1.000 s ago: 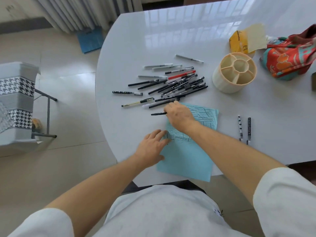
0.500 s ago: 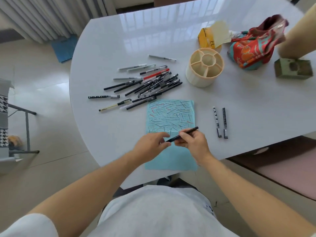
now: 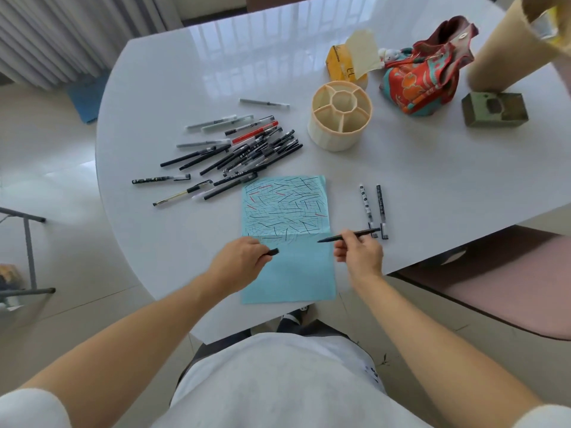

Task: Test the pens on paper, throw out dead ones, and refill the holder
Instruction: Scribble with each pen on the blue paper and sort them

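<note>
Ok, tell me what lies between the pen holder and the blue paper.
Head view: only bare white table separates the pen holder from the blue paper.

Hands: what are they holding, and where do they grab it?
The right hand pinches an uncapped black pen near the middle of its barrel. The left hand holds its black cap by one end.

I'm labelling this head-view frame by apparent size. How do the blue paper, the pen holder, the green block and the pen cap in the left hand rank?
Largest to smallest, as they look:
1. blue paper
2. pen holder
3. green block, though it lies farther from the camera, so its true size is unsure
4. pen cap, by far the smallest
</note>
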A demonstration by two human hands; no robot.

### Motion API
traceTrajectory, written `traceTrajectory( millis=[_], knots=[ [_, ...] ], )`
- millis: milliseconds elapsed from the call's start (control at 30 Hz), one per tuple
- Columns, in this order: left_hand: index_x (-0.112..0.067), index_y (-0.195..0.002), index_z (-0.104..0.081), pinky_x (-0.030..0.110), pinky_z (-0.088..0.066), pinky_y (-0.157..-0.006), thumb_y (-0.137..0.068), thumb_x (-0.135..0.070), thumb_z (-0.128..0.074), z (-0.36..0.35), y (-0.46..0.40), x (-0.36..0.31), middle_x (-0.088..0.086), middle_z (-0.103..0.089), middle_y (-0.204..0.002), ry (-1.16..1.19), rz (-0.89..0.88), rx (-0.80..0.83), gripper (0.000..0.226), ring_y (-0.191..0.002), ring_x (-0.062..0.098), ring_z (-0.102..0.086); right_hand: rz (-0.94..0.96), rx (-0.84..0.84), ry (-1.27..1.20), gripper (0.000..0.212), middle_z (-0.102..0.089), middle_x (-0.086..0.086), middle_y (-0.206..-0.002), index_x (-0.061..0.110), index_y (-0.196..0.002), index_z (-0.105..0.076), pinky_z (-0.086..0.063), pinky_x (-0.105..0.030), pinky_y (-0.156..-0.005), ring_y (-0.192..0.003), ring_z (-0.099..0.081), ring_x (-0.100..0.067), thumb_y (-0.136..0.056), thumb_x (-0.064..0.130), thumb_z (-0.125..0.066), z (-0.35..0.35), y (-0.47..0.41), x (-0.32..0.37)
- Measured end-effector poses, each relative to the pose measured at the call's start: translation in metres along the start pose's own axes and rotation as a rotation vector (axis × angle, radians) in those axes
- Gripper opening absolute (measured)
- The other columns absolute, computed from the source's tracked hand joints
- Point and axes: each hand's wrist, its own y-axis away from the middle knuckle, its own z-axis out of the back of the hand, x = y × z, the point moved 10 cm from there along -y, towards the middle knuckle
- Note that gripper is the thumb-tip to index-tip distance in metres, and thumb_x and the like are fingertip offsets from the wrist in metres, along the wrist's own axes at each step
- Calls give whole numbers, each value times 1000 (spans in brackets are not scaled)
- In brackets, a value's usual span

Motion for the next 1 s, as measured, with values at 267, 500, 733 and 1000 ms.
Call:
traceTrajectory(
  millis=[267,500,733,1000],
  knots=[
    [-18,-97,-70,35,-47,-98,-94,-30,-64,-20,0,2,0,-64,-126,19,-52,-11,14,-121,23,-56,303,216,246,17,-79,2,-81,25,-90,-76,-62,-29,-70,-70,-76,-19,-92,12,-67,-26,3,20],
    [-21,-100,-70,36,-39,-110,-96,-34,-60,-33,4,9,-2,-54,-144,17,-16,51,17,-138,20,-43,492,159,467,12,-73,17,-77,25,-88,-77,-51,-11,-72,-74,-69,2,-87,16,-69,-32,10,29],
    [-21,-101,-70,34,-44,-104,-97,-34,-59,-27,2,8,-3,-58,-139,35,15,15,18,-132,19,-50,401,83,326,21,-74,-2,-73,27,-79,-67,-58,-30,-65,-66,-71,-20,-88,8,-65,-4,9,34],
    [-22,-106,-69,31,-49,-93,-96,-36,-59,-8,-4,-6,-6,-64,-128,123,34,-94,20,-116,16,-60,196,364,23,4,-76,-14,-74,6,-91,-66,-63,-33,-64,-62,-70,-27,-92,9,-64,-44,33,20]
  ],
)
